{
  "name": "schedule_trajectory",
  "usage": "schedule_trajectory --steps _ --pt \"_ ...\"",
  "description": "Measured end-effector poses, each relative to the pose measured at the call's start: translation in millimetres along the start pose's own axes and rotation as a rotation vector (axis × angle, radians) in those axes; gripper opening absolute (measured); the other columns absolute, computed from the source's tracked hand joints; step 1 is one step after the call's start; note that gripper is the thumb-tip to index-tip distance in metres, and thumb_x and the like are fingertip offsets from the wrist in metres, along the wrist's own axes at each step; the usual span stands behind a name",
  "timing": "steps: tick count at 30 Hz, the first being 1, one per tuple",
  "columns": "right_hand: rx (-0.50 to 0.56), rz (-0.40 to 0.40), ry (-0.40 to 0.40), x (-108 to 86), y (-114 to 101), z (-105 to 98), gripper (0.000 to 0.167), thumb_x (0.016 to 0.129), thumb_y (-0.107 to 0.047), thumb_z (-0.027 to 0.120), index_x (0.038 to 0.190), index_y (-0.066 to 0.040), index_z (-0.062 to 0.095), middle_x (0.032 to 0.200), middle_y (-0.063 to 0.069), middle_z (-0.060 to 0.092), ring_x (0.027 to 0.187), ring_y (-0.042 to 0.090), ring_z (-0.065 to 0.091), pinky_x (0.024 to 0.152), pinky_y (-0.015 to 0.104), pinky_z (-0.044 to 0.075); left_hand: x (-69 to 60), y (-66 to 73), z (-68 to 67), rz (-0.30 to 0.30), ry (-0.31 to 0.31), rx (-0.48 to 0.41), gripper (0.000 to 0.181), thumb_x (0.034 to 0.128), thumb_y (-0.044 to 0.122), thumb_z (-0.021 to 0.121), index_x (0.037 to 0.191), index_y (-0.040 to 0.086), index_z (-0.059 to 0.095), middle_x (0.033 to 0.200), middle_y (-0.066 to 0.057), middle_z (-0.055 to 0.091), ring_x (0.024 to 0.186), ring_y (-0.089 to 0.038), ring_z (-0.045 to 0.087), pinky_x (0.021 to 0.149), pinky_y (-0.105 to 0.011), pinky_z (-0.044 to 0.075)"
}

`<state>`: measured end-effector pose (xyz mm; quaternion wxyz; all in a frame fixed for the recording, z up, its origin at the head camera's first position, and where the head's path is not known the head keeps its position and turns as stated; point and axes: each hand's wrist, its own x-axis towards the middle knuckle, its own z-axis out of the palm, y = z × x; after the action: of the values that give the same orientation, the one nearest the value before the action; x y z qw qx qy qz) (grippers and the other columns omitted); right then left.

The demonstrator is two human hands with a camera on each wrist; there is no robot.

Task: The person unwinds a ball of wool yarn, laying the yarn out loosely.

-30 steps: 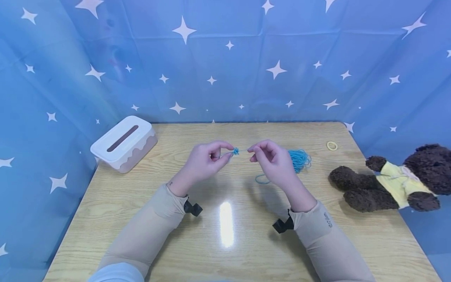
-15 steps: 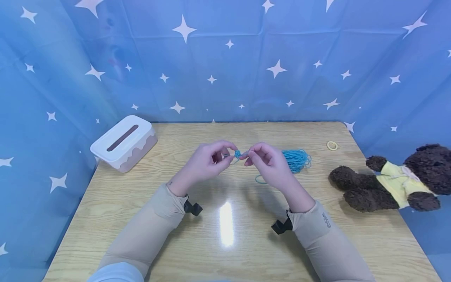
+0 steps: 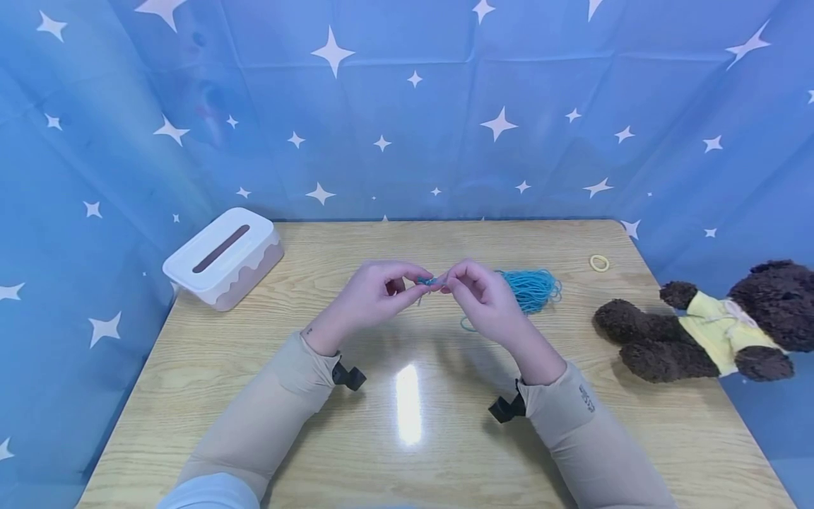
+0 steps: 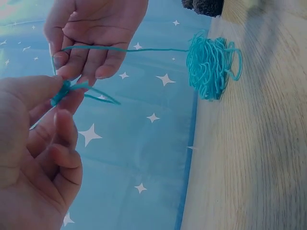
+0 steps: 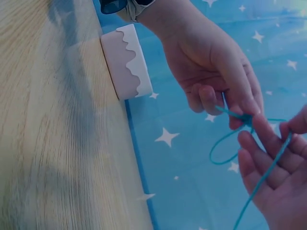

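Note:
Between thumb and index finger, my left hand [image 3: 372, 293] pinches a small knotted piece of teal yarn [image 4: 61, 93]. A loose loop and a short tail stick out from the knot. My right hand [image 3: 490, 300] is close beside it, its fingertips almost meeting the left ones in the head view. Its thumb and finger pinch the yarn strand [image 5: 265, 176], which runs across the fingers in the left wrist view. That strand leads back to a teal yarn bundle [image 4: 208, 67] lying on the table behind the right hand. Fingers partly hide the knot.
A white-lidded tissue box [image 3: 222, 258] stands at the table's back left. A yellow ring [image 3: 599, 263] lies at the back right. At the right edge lies a brown teddy bear [image 3: 661, 350] in a yellow top. A blue starry curtain [image 3: 407, 141] hangs behind the wooden table [image 3: 343, 452].
My right hand has moved left and slightly down, closing the gap to the left hand. The left fingertips have shifted slightly right, and the knot is now more covered by fingers.

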<state>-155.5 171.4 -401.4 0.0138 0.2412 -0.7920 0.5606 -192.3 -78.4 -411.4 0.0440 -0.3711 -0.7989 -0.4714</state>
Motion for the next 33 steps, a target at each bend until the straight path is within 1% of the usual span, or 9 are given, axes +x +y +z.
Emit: schedule_trajectory --steps 4,8,13,16,22,26,29,31,33 --pt "-0.024 0.026 0.021 0.4 -0.9 -0.4 0.020 0.115 -0.012 0.054 0.111 0.002 0.067 0.118 0.017 0.077 0.108 0.018 0.075 0.100 0.038 0.065 -0.1 1.8 -0.5 -0.006 0.014 0.021 0.018 0.1041 0.015 0.077 0.120 0.012 0.084 0.082 0.002 0.076 0.059 -0.006 0.057 0.053 -0.023 0.045" --pt "-0.092 0.024 0.066 0.9 -1.5 0.4 0.022 0.115 -0.018 0.057 0.118 -0.004 0.073 0.116 0.012 0.080 0.107 0.025 0.077 0.095 0.031 0.065 -0.1 4.6 -0.4 0.003 0.057 0.016 0.015 0.1013 0.015 0.081 0.115 0.010 0.084 0.077 0.001 0.076 0.063 -0.007 0.062 0.054 -0.027 0.049" --pt "-0.238 -0.109 0.113 1.7 -4.6 4.5 0.015 0.108 -0.011 0.070 0.119 -0.009 0.080 0.109 0.006 0.083 0.097 0.019 0.076 0.087 0.027 0.062 0.2 6.7 0.1 0.066 0.092 0.024 0.014 0.0987 0.014 0.084 0.112 0.009 0.085 0.093 -0.002 0.085 0.078 -0.008 0.074 0.065 -0.025 0.058" --pt "-0.271 -0.171 0.126 2.2 -4.8 6.9 0.014 0.102 -0.007 0.077 0.115 -0.009 0.081 0.105 0.005 0.084 0.091 0.017 0.076 0.085 0.028 0.063 0.1 7.3 0.6 0.087 0.091 0.032 0.014 0.0995 0.014 0.083 0.113 0.010 0.086 0.101 -0.003 0.086 0.085 -0.009 0.077 0.073 -0.023 0.062" --pt "-0.322 -0.217 0.143 1.9 -4.0 8.3 0.013 0.097 -0.008 0.084 0.110 -0.010 0.085 0.103 0.004 0.086 0.093 0.018 0.080 0.086 0.037 0.067 0.1 8.4 1.2 0.079 0.096 0.024 0.015 0.0993 0.015 0.083 0.113 0.010 0.086 0.104 -0.003 0.086 0.091 -0.010 0.080 0.079 -0.025 0.065" --pt "-0.371 -0.242 0.136 1.8 -4.8 8.8 0.012 0.097 -0.010 0.084 0.109 -0.008 0.086 0.105 0.007 0.086 0.097 0.022 0.082 0.086 0.044 0.068 0.0 8.2 1.4 0.081 0.099 0.022 0.014 0.0983 0.013 0.084 0.112 0.010 0.086 0.104 -0.003 0.086 0.092 -0.011 0.081 0.083 -0.025 0.066" --pt "-0.420 -0.257 0.147 1.5 -5.1 9.0 0.011 0.098 -0.009 0.082 0.107 -0.007 0.086 0.104 0.008 0.086 0.096 0.024 0.083 0.085 0.045 0.068 0.2 6.9 2.0 0.099 0.095 0.031 0.013 0.0988 0.012 0.083 0.111 0.010 0.086 0.102 -0.002 0.086 0.090 -0.010 0.080 0.082 -0.024 0.065" --pt "-0.442 -0.248 0.159 1.3 -5.0 8.7 0.010 0.098 -0.009 0.079 0.106 -0.006 0.085 0.101 0.008 0.086 0.085 0.022 0.081 0.075 0.039 0.067 0.2 6.1 2.3 0.114 0.088 0.033 0.011 0.0998 0.012 0.082 0.110 0.009 0.085 0.099 -0.002 0.085 0.089 -0.010 0.079 0.082 -0.024 0.065" --pt "-0.429 -0.211 0.162 0.5 -5.1 8.2 0.011 0.100 -0.008 0.076 0.107 -0.005 0.084 0.098 0.007 0.086 0.069 0.016 0.073 0.061 0.031 0.058 0.0 6.0 2.6 0.118 0.079 0.024 0.010 0.1011 0.011 0.080 0.109 0.008 0.084 0.099 -0.003 0.084 0.087 -0.010 0.078 0.082 -0.025 0.065"
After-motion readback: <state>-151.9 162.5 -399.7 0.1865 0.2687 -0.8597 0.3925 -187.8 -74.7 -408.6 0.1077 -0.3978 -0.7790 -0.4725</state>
